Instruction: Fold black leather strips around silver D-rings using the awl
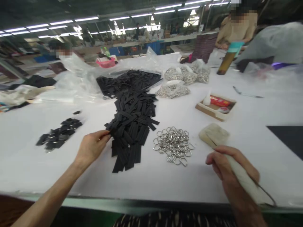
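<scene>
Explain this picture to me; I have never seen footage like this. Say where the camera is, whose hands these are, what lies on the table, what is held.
No machine here: one camera on a person's head looks down at their own bare hands over a white table. The left hand touches the edge of a big pile of black strips; whether it pinches one is unclear. The right hand grips a pale long-handled tool. Between them lies a heap of metal rings. Farther left sits a small pile of black pieces; farther back, a shallow tray and clear bags of rings. Other people work at the far side.
</scene>
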Demonstrator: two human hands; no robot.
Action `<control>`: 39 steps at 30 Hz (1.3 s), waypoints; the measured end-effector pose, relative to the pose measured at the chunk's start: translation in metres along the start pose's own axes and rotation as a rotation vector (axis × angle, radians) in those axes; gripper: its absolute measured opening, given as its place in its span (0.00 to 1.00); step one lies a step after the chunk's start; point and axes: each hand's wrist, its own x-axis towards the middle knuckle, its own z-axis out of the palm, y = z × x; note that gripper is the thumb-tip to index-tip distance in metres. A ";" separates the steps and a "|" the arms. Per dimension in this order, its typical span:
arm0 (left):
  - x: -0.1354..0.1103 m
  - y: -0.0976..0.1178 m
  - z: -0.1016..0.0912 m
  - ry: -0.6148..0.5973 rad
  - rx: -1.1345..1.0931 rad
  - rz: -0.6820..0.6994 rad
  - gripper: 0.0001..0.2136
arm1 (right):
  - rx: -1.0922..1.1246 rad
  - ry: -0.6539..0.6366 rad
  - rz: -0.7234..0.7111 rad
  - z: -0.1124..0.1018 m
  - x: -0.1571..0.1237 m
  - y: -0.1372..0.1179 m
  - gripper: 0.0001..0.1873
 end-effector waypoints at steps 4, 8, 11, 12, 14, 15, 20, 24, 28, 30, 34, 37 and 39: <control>-0.012 0.029 -0.004 0.018 -0.316 -0.011 0.08 | -0.191 -0.207 -0.106 0.009 -0.006 -0.005 0.04; -0.035 0.075 0.023 -0.442 -0.798 -0.085 0.09 | -0.410 -0.358 -0.359 0.012 -0.009 -0.005 0.03; -0.049 0.105 0.054 -0.849 -0.924 -0.139 0.07 | -0.599 -0.444 -0.595 0.019 -0.011 -0.008 0.07; -0.053 0.112 0.064 -0.939 -0.955 -0.158 0.07 | -0.659 -0.467 -0.651 0.022 -0.012 -0.008 0.08; -0.058 0.121 0.077 -1.039 -1.012 -0.203 0.06 | -0.756 -0.507 -0.713 0.026 -0.014 -0.008 0.10; -0.059 0.124 0.082 -1.064 -1.035 -0.222 0.05 | -0.792 -0.517 -0.724 0.028 -0.014 -0.008 0.11; -0.059 0.126 0.091 -1.081 -1.077 -0.239 0.06 | -0.917 -0.508 -0.811 0.029 -0.016 -0.004 0.15; -0.060 0.122 0.093 -1.057 -1.089 -0.226 0.07 | -0.828 -0.482 -0.793 0.024 -0.016 0.005 0.14; -0.061 0.119 0.092 -1.050 -1.123 -0.193 0.07 | -0.598 -0.354 -0.585 0.023 -0.017 0.008 0.12; -0.061 0.117 0.092 -1.091 -1.163 -0.190 0.09 | -0.497 -0.235 -0.450 0.027 -0.017 0.000 0.09; -0.062 0.111 0.093 -1.217 -1.254 -0.222 0.08 | -0.340 -0.117 -0.292 0.045 -0.014 -0.022 0.04; -0.064 0.108 0.094 -1.195 -1.279 -0.224 0.09 | -0.276 -0.200 -0.323 0.057 -0.013 -0.030 0.05; -0.066 0.108 0.094 -1.144 -1.262 -0.200 0.10 | -0.277 -0.240 -0.346 0.061 -0.014 -0.028 0.07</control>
